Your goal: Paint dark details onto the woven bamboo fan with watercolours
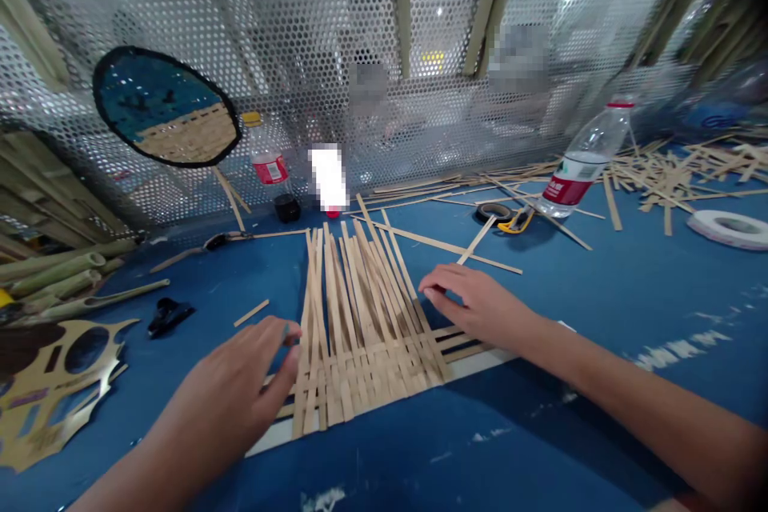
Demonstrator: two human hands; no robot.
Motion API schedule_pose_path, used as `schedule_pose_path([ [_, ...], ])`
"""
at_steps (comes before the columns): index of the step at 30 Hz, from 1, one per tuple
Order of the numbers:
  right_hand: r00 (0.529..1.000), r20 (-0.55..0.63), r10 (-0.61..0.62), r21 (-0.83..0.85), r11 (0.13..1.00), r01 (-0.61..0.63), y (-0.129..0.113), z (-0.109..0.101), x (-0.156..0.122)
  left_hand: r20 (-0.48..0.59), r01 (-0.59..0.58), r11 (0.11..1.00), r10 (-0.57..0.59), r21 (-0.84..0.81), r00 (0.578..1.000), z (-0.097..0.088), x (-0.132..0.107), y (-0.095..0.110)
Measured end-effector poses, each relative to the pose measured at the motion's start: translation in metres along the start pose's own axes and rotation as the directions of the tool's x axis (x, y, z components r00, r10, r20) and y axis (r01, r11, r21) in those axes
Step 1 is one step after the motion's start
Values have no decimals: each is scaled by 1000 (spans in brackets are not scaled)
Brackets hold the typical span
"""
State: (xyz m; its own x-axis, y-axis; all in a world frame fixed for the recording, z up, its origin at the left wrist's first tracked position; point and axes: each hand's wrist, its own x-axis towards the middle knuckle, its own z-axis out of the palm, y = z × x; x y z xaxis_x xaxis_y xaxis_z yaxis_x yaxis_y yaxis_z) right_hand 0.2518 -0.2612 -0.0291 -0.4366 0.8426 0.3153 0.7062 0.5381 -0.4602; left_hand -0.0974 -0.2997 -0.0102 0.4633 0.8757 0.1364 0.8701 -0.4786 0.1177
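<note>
A partly woven mat of flat bamboo strips (372,364) lies in front of me. Its lengthwise strips fan away loosely at the far end, and crosswise strips run through the near part. My left hand (240,384) hovers by the mat's left edge, thumb and forefinger curved but apart. At the right edge is my right hand (474,300), palm down, with a gap between its thumb and fingers. A thin strip (478,240) runs up to the back of the right hand; whether it touches the hand is hidden. White tape (480,364) shows under the mat's near edge.
Blue table (252,276). Behind stand a cola bottle (270,168) and a water bottle (579,168), before a perforated metal screen (312,32). Black tape (493,213), yellow-handled scissors (514,222), white tape roll (732,229), loose strips (672,176) and a cardboard cutout (54,408) lie around.
</note>
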Motion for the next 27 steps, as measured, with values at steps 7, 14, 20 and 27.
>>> schedule_pose_path([
  [7,993,108,50,45,998,-55,0,0,0,183,77,995,-65,-61,981,6,-6,-9],
  [14,985,171,19,4,1000,-20,5,1,1,173,-71,993,87,-98,981,9,2,-12],
  [20,985,171,-13,-11,1000,15,8,1,1,148,-187,982,188,-25,971,7,14,-22],
  [27,985,164,-46,-24,998,51,12,6,0,0,-421,890,428,173,904,-16,-7,-1],
])
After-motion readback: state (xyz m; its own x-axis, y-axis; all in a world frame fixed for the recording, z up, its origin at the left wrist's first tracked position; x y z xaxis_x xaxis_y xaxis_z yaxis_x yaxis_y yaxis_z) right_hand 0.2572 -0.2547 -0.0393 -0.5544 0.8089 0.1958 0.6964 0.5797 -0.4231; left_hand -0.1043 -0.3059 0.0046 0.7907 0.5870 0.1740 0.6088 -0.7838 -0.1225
